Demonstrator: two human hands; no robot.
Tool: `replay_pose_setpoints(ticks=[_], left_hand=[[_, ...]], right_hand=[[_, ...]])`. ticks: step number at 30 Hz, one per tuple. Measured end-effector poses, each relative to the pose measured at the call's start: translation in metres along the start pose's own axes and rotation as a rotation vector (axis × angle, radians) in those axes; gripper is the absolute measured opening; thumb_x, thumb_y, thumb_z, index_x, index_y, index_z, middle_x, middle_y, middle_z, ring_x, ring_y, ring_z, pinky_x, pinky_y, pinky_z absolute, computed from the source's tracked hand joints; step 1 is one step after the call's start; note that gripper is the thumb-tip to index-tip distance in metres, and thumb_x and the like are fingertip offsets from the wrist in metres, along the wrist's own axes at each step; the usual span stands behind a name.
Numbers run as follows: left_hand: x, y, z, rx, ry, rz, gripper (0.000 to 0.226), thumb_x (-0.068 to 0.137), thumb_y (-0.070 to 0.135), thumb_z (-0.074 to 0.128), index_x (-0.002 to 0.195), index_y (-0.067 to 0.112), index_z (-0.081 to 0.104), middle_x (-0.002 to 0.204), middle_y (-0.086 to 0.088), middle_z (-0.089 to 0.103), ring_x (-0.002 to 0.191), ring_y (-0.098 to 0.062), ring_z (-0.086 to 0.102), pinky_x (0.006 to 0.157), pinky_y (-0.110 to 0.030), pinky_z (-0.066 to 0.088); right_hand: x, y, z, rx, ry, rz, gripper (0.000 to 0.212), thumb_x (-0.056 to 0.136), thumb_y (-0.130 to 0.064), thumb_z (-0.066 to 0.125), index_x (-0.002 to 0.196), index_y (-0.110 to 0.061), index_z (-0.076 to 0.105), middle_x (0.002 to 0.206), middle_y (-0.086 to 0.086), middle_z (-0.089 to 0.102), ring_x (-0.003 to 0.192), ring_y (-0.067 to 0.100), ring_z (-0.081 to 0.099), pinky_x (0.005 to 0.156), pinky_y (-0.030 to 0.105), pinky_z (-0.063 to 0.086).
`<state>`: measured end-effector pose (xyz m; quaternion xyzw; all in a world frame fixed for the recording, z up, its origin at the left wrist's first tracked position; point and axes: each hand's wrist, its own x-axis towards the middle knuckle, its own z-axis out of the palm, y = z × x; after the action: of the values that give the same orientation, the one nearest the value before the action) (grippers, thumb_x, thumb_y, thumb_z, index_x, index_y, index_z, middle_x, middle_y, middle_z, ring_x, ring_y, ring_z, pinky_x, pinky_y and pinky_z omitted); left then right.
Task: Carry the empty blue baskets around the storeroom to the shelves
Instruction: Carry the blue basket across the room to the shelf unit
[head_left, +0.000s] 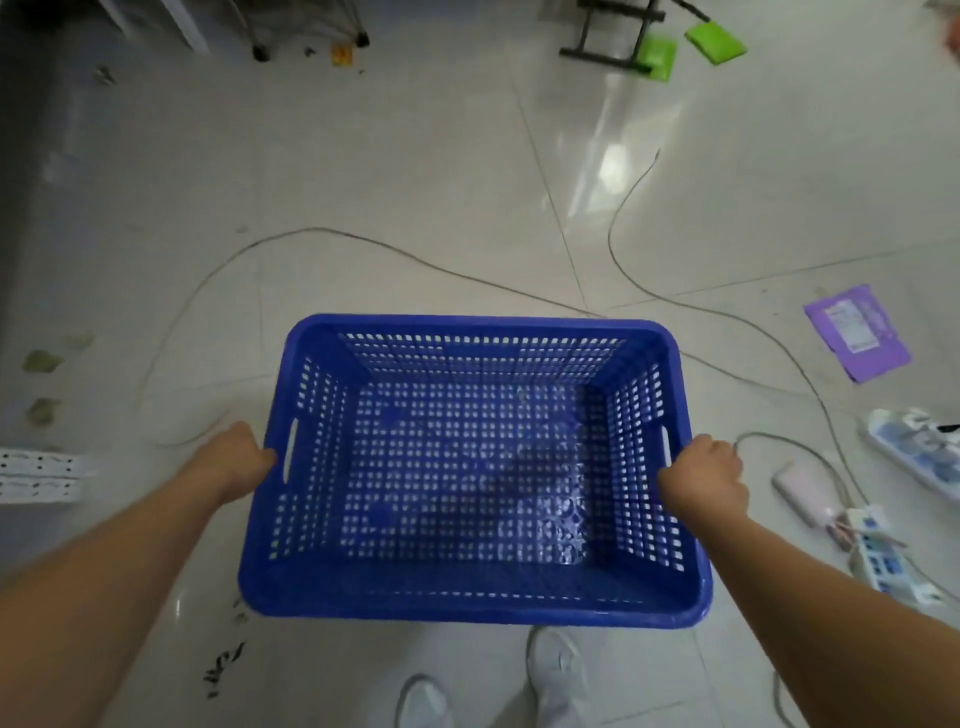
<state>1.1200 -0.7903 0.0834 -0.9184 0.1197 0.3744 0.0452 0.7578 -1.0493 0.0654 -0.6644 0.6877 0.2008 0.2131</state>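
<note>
An empty blue basket (467, 597) with perforated walls and floor is held level in front of me, above the tiled floor. My left hand (234, 460) grips its left rim by the handle slot. My right hand (701, 475) grips the right rim by the other handle slot. Both forearms reach in from the bottom corners. No shelves are in view.
Thin cables (363, 244) snake across the floor ahead. Power strips (883, 556), a pink power bank (802, 496) and a purple packet (857, 332) lie at right. Green mop heads (717, 44) and a dark stand (608, 36) sit far ahead. My white shoes (556, 670) show below.
</note>
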Motion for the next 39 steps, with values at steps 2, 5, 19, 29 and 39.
replay_pose_setpoints(ticks=[2,5,19,29,39], left_hand=[[0.043,-0.007,0.034,-0.024,-0.029,-0.029,0.062,0.083,0.032,0.059,0.133,-0.003,0.046,0.130,-0.025,0.056,0.110,-0.040,0.059,0.097,-0.045,0.049],[0.075,-0.005,0.074,-0.111,0.004,-0.150,0.078,0.081,0.032,0.065,0.143,0.000,0.029,0.136,-0.026,0.048,0.115,-0.043,0.054,0.098,-0.050,0.047],[0.063,-0.023,0.051,-0.670,-0.014,-0.428,0.062,0.084,0.025,0.068,0.133,-0.005,0.047,0.131,-0.025,0.056,0.113,-0.044,0.057,0.096,-0.050,0.048],[-0.067,-0.107,-0.080,-0.658,-0.084,-0.503,0.054,0.082,0.029,0.068,0.122,-0.003,0.054,0.113,-0.026,0.066,0.094,-0.045,0.066,0.090,-0.057,0.051],[-0.331,-0.185,-0.231,-1.040,0.331,-0.473,0.025,0.092,0.019,0.059,0.094,-0.005,0.052,0.083,-0.021,0.055,0.068,-0.037,0.053,0.064,-0.045,0.047]], right_hand=[[0.029,0.012,0.021,-0.002,0.009,0.078,0.053,0.085,-0.013,0.057,0.132,0.001,0.038,0.136,0.020,0.042,0.126,0.036,0.041,0.102,0.046,0.039],[0.064,0.030,0.049,0.112,-0.082,0.119,0.056,0.082,-0.015,0.059,0.131,0.001,0.038,0.132,0.021,0.048,0.118,0.040,0.049,0.097,0.050,0.044],[0.091,0.051,0.044,0.457,-0.145,0.238,0.042,0.079,-0.027,0.068,0.106,0.005,0.060,0.085,0.024,0.063,0.079,0.041,0.062,0.083,0.053,0.053],[-0.026,-0.003,-0.108,0.425,-0.106,0.038,0.031,0.086,-0.025,0.062,0.100,0.003,0.062,0.075,0.015,0.061,0.061,0.030,0.054,0.058,0.034,0.041],[-0.183,-0.109,-0.298,0.427,-0.118,-0.387,0.029,0.084,-0.017,0.061,0.101,0.006,0.067,0.085,0.023,0.068,0.059,0.028,0.058,0.051,0.030,0.039]])
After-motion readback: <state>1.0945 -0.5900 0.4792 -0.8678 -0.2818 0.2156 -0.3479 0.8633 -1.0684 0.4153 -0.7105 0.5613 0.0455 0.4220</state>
